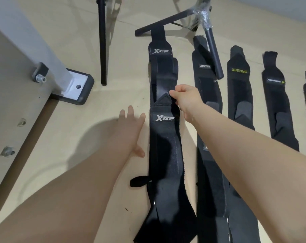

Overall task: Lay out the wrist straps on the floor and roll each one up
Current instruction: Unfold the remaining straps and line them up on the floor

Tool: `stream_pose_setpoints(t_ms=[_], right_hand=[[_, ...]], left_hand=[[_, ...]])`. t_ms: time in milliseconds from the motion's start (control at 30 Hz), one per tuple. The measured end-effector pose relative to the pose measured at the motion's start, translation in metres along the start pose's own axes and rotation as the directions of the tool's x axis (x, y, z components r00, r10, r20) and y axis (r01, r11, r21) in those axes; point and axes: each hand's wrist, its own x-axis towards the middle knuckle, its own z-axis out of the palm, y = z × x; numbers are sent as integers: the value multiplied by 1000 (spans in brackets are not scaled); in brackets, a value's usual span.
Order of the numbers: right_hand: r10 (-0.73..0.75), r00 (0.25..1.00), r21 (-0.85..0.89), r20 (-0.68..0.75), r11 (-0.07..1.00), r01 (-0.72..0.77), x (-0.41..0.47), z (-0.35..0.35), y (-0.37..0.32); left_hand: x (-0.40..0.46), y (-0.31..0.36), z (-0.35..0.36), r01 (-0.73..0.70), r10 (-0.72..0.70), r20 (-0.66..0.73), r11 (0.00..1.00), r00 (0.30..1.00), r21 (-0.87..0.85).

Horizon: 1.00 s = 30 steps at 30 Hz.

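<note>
- Head view: several black wrist straps (240, 85) lie flat in a row on the floor (113, 76).
- Right hand (187, 100) pinches the left-most Xtep strap (164, 120); left hand (131, 130) hovers released beside it.
- Laying out looks nearly done; none is rolled yet.

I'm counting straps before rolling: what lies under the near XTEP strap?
Under the near XTEP strap a second XTEP strap extends away from its pointed tip, which the right hand pinches. Anything beneath its near length is covered.
</note>
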Motion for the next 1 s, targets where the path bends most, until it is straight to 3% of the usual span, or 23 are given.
stream_pose_setpoints(t_ms=[200,367,467,733,867,1000], right_hand=[[89,992,-74,-86,993,-96,29,13,11],[-40,996,-267,-82,963,17,37,12,9],[-119,993,-424,-14,900,102,39,10,10],[-22,991,-514,128,853,86,-7,3,39],[-77,988,-550,131,824,137,-28,5,54],[-110,984,-571,141,803,171,-39,4,63]], left_hand=[[-4,-3,3,-22,24,-40,999,999,42],[-4,-4,2,-34,35,-15,998,999,43],[-5,-3,0,-36,36,-3,998,999,44],[-8,-1,-4,2,-3,14,1000,1000,22],[-4,3,-12,14,-9,-149,999,989,32],[15,6,-22,15,53,-266,969,962,245]])
